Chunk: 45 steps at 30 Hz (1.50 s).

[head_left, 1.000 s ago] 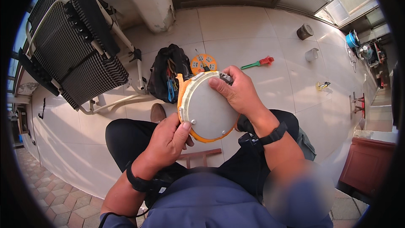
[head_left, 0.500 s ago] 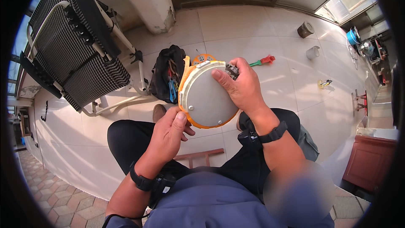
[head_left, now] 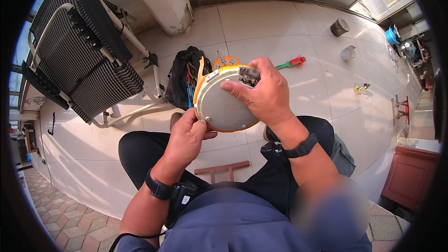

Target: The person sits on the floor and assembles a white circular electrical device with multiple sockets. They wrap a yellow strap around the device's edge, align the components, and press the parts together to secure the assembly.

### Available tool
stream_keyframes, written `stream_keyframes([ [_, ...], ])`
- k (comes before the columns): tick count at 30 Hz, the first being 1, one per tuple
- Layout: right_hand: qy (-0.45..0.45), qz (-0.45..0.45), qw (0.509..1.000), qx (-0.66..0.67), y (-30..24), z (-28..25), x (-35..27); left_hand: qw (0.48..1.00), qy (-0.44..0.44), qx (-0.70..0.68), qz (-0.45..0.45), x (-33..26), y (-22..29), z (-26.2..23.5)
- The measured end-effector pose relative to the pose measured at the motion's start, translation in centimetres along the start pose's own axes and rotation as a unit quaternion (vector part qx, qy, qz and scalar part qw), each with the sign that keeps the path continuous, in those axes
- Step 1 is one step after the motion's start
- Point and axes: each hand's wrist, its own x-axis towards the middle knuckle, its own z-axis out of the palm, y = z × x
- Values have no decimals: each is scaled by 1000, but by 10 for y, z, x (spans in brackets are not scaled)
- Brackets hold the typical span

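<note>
A round, disc-shaped device point(head_left: 224, 105) with a flat grey face, a pale rim and orange edging is held up over my lap. My right hand point(head_left: 268, 91) grips its upper right side, the thumb lying across the grey face. Near that hand, a small opening point(head_left: 249, 77) in the rim shows dark parts inside. At the lower left edge, my left hand point(head_left: 185, 135) pinches the rim between thumb and fingers. An orange strip point(head_left: 199, 79) stands away from the rim at the upper left, its top end loose. The underside of the device is hidden.
A black bag with tools point(head_left: 179, 79) lies beyond the device, beside an orange round piece point(head_left: 226, 61). Farther right are a green-and-red tool point(head_left: 291, 63), a grey cup point(head_left: 348, 53) and a dark can point(head_left: 339, 27). A folding chair point(head_left: 88, 51) stands left.
The device has shifted slightly up and left and turned a little in my hands, showing more of the rim opening. My right thumb has slid farther over the grey face.
</note>
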Motion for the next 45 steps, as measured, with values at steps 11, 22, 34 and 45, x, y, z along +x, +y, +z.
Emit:
stream_keyframes([
  [11, 23, -121, 991, -56, -11, 8, -4, 997, 21, -59, -36, 13, -23, 5],
  [22, -6, -118, 990, -79, -7, 10, -4, 995, 53, -75, -37, 9, -26, 12],
  [34, -5, -36, 999, -36, 5, 7, 1, 999, -40, -19, 12, 2, -25, -12],
  [45, -50, 13, 999, -8, 6, 1, 8, 993, -37, 52, 97, -10, -17, -6],
])
